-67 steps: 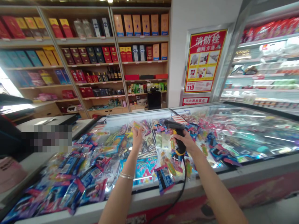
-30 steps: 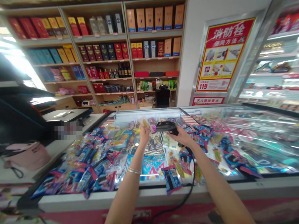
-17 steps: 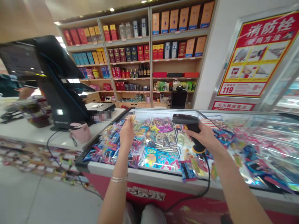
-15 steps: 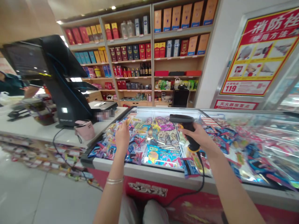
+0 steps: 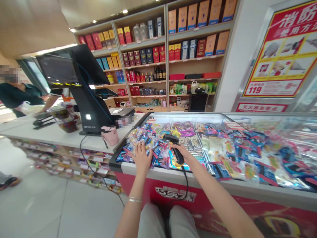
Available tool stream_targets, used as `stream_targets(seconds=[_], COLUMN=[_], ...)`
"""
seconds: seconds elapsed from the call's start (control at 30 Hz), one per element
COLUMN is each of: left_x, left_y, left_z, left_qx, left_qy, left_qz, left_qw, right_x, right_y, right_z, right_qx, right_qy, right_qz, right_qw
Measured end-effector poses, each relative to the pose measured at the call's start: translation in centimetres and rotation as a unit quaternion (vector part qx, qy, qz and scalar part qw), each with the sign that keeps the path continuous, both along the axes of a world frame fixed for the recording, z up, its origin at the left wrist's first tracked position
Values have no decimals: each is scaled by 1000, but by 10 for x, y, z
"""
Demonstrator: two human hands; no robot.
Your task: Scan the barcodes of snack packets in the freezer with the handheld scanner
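Note:
My right hand point(image 5: 182, 152) is wrapped around the grip of a black barcode scanner point(image 5: 177, 152), its head pointing left over the glass-topped freezer point(image 5: 198, 117). A black cable hangs from the scanner's base. My left hand point(image 5: 142, 158) lies with fingers spread on a heap of small wrapped snack packets point(image 5: 138, 136) at the freezer's left end. Nothing shows in its grasp. Another spread of blue-and-pink wrapped packets point(image 5: 244, 150) covers the glass to the right of the scanner. Through the glass, more colourful bags point(image 5: 185, 128) are visible.
On the counter point(image 5: 95, 140) at left stand a black checkout terminal point(image 5: 86, 96), a pink pouch point(image 5: 110, 135) and plastic containers point(image 5: 64, 117). A person point(image 5: 21, 91) is behind it. Shelves of boxes point(image 5: 156, 54) line the back wall. A cable point(image 5: 92, 170) hangs down the counter front.
My left hand has lowered from above the left heap onto it, fingers now spread. The scanner in my right hand has moved left, toward that heap. The view has shifted left.

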State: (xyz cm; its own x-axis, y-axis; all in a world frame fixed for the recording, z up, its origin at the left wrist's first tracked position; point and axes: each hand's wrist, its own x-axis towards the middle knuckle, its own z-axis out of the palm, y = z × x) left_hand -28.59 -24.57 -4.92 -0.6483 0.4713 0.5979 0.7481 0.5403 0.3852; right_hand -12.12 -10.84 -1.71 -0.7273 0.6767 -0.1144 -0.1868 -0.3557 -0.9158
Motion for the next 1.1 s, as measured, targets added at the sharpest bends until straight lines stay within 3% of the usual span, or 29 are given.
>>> stream_targets(seconds=[0.33,0.5,0.63,1.1], left_x=[-12,-8,-6,-12], left_y=[19,14,11,14], left_z=[5,3,0,-6], left_qx=[-15,54,88,56], left_qy=[5,35,54,85], left_qz=[-28,3,11,29], left_qw=[999,998,995,994], right_x=[2,-1,0,0], right_y=[2,5,5,2], right_z=[-10,-15,-13,-9], right_qx=[-32,-32,-39,-35], right_qy=[5,50,17,34], right_qz=[-9,-23,-4,-15], right_qw=[999,998,999,999])
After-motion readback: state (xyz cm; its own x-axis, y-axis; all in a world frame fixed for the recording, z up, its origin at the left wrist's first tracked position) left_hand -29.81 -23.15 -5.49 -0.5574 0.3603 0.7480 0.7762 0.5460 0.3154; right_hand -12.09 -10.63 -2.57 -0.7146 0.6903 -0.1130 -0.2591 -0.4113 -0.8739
